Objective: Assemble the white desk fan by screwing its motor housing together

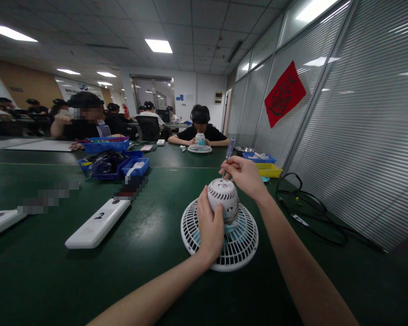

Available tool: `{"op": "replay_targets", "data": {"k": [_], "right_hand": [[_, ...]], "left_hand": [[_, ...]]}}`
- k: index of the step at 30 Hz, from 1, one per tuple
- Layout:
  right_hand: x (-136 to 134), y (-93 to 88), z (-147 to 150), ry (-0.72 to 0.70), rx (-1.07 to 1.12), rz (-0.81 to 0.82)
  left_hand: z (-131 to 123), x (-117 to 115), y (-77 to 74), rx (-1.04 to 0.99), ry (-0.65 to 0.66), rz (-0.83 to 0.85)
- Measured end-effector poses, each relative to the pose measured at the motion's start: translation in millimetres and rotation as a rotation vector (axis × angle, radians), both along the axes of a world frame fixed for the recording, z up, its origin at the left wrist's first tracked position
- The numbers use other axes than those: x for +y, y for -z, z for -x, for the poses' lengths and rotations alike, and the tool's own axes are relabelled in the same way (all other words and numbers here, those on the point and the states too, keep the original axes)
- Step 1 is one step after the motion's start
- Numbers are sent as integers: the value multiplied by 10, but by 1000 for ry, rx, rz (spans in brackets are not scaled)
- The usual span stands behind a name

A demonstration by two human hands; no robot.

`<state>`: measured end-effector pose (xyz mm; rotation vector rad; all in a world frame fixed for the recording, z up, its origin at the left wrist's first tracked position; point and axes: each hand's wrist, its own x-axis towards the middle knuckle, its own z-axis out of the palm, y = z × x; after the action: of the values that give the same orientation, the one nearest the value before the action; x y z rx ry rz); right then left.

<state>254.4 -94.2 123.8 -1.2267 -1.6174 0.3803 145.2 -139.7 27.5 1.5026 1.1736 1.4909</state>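
Observation:
A small white electric fan (pixel 223 190) lies face down on the green table, its round grille (pixel 240 258) flat on the top and its motor housing pointing up. Light blue blades show through the grille bars. My left hand (pixel 211 222) is wrapped around the near left side of the housing. Above the housing, my right hand (pixel 243 174) pinches a screwdriver (pixel 230 148) with a clear purplish handle. The screwdriver stands nearly upright, its shaft reaching down to the housing's top; the exact tip contact is too small to tell.
Left on the green table (pixel 149 280) lies a white device marked 2 (pixel 97 226), with blue bins (pixel 114 165) of parts behind it. A yellow tray (pixel 269 170) and a black cable (pixel 313 203) are on the right. Across the table, a person sits behind another fan (pixel 200 148).

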Motion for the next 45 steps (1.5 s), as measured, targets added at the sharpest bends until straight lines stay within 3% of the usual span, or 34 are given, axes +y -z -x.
{"op": "replay_targets", "data": {"k": [14,29,45], "right_hand": [[44,50,-60,136,-116,-96],[22,10,-27,51,74,0],[46,37,-43,48,45,14]], "left_hand": [[10,3,11,-7,12,-3],[8,-2,-2,-1,-5,-4],[11,-3,2,8,-14,-12]]}}
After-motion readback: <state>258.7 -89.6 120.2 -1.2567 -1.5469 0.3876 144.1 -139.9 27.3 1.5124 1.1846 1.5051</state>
